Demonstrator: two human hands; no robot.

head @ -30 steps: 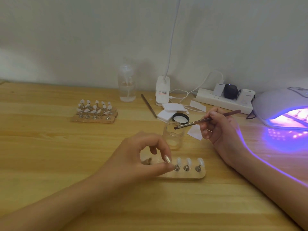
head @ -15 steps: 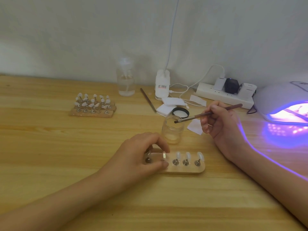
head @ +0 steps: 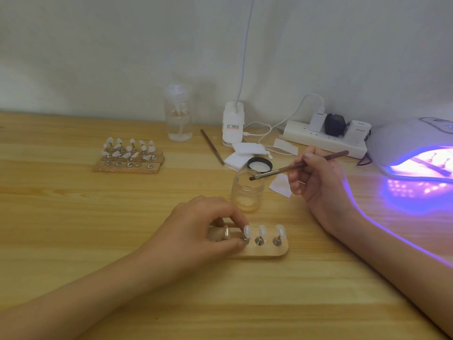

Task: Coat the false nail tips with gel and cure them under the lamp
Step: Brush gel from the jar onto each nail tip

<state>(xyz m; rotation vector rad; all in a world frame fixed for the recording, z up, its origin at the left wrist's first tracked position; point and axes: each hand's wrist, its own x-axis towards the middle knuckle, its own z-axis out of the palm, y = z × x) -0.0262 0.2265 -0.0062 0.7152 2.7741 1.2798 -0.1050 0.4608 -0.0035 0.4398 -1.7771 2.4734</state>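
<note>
A wooden holder [head: 267,251] lies near the table's front with three white nail tips [head: 262,230] on metal stands. My left hand [head: 196,231] covers the holder's left end, and its thumb and fingers pinch the stand of the leftmost visible tip [head: 246,235]. My right hand [head: 316,182] grips a brown gel brush [head: 294,166], whose bristles hover over the open glass gel jar [head: 247,190]. At the right edge the curing lamp [head: 404,143] glows violet, with nail stands showing inside.
Wooden holders with several nail tips [head: 130,155] sit at mid left. Along the wall stand a clear bottle [head: 179,114], a white lamp base [head: 232,123] and a power strip [head: 323,138]. A spare brush [head: 212,146], white pads [head: 245,153] and the jar lid [head: 259,165] lie behind the jar.
My left hand has lowered onto the holder's left end and now pinches a stand there. The right hand with the brush has stayed above the jar.
</note>
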